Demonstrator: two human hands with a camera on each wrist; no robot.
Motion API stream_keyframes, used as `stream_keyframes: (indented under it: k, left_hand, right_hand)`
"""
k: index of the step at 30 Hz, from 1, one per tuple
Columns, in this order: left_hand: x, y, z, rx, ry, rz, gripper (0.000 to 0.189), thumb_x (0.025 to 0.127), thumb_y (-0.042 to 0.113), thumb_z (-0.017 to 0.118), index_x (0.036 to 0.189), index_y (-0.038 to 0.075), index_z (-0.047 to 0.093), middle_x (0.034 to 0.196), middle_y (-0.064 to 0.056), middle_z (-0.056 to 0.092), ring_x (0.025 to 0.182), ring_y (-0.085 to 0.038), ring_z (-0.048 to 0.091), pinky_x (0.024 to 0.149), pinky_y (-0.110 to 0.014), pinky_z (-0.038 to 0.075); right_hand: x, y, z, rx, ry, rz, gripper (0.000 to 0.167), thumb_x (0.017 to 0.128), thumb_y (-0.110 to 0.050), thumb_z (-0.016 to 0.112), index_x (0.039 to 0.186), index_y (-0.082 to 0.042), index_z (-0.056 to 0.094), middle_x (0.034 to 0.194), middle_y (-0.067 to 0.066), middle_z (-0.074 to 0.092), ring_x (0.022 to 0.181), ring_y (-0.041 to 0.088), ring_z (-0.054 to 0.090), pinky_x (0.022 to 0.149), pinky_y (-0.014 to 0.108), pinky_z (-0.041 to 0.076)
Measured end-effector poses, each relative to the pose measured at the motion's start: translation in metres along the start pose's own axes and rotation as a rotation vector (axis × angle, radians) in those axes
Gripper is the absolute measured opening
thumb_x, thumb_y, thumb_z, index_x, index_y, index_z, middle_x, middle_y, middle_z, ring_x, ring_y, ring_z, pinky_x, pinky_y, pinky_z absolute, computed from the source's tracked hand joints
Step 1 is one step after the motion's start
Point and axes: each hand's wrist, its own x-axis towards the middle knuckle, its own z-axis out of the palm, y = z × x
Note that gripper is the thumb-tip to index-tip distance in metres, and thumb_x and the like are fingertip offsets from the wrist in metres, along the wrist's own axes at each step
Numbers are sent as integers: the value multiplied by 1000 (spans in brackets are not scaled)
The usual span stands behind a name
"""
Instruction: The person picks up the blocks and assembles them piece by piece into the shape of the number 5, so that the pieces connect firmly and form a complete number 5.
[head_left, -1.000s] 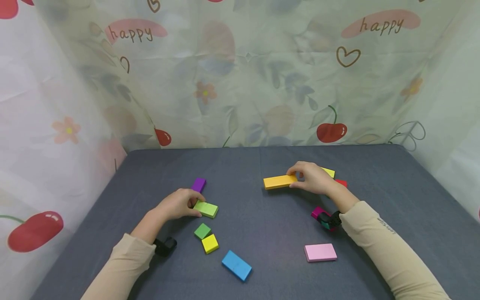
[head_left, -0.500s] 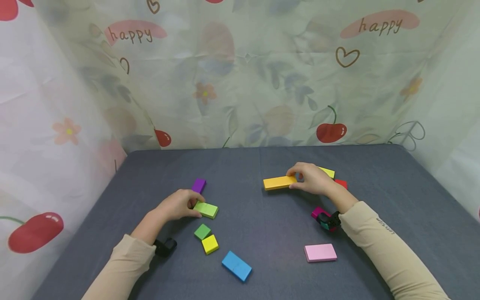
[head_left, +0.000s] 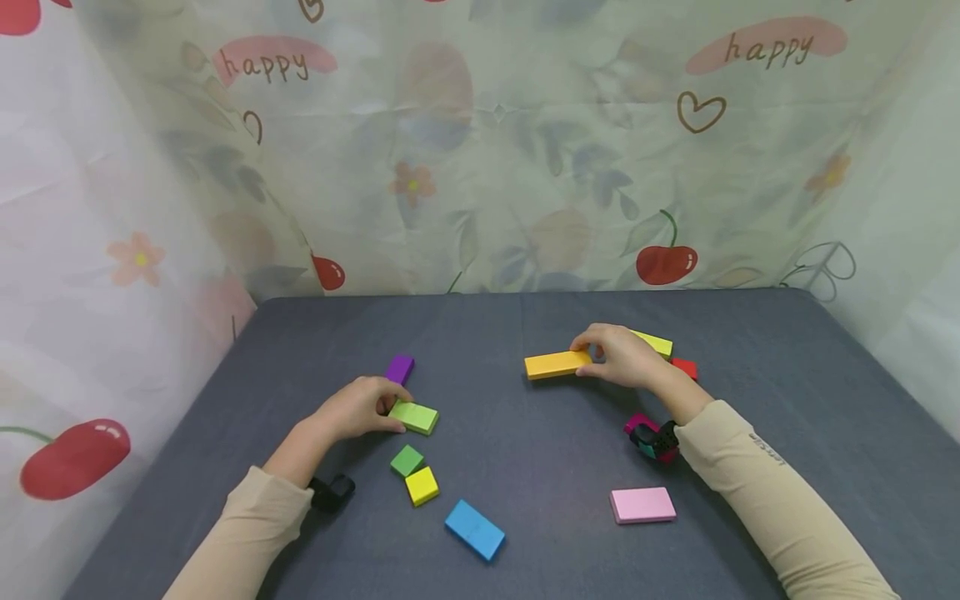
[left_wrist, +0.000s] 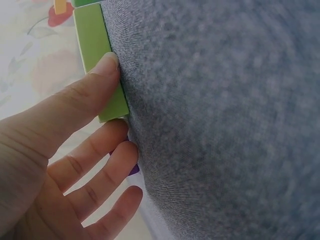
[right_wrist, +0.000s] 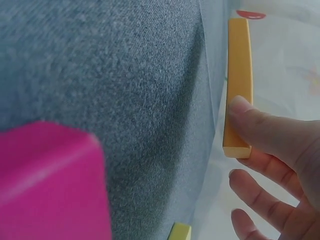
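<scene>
My left hand [head_left: 365, 408] pinches a lime-green block [head_left: 418, 418] near its left end, low at the dark cloth. The left wrist view has the thumb on the face of this lime block [left_wrist: 92, 37], the other fingers bent below it. A purple block [head_left: 400, 368] lies just behind that hand. Farther back on the right, my right hand [head_left: 618, 357] grips the right end of a long orange-yellow block [head_left: 551, 365] between thumb and fingers. This orange-yellow block [right_wrist: 240, 65] points away from the hand in the right wrist view, a shadow falling on the cloth beside it.
A green block [head_left: 407, 461] and a yellow cube [head_left: 422, 486] lie before the left hand, with a blue block [head_left: 475, 530] nearer. Around the right arm are a pink block [head_left: 642, 505], a magenta block [head_left: 636, 423], a yellow block [head_left: 656, 344] and a red block [head_left: 686, 367].
My right hand, holding the orange-yellow block, has shifted very slightly left, uncovering a bit more of the yellow block behind it. The left hand keeps its place on the lime-green block.
</scene>
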Motion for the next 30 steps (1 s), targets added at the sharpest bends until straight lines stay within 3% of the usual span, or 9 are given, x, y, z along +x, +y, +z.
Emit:
stream_keyframes:
  k: [12,21,30]
  left_hand:
    - [0,-1,0,-1,4,-1,34,76,20,77,107,9,68,80,-1,60,72,-11,49,63,-23,42]
    - [2,0,1,5,-4,-8,34,75,19,78,106,8,69,77,0,59,70,-10,49,62,-21,41]
    - [2,0,0,13,-8,4,34,75,18,78,106,8,69,76,0,58,69,-9,48,61,-21,40]
  right_hand:
    - [7,-2,4,8,-2,0,30,78,-19,75,104,-6,69,98,8,66,75,16,55,69,30,48]
    - [14,-6,6,35,-48,41,32,80,-19,74,108,-4,68,100,10,65,77,21,57,71,30,48]
    - [24,-8,12,63,-47,78,32,80,-17,73,107,-2,67,98,12,64,72,16,53,67,28,46]
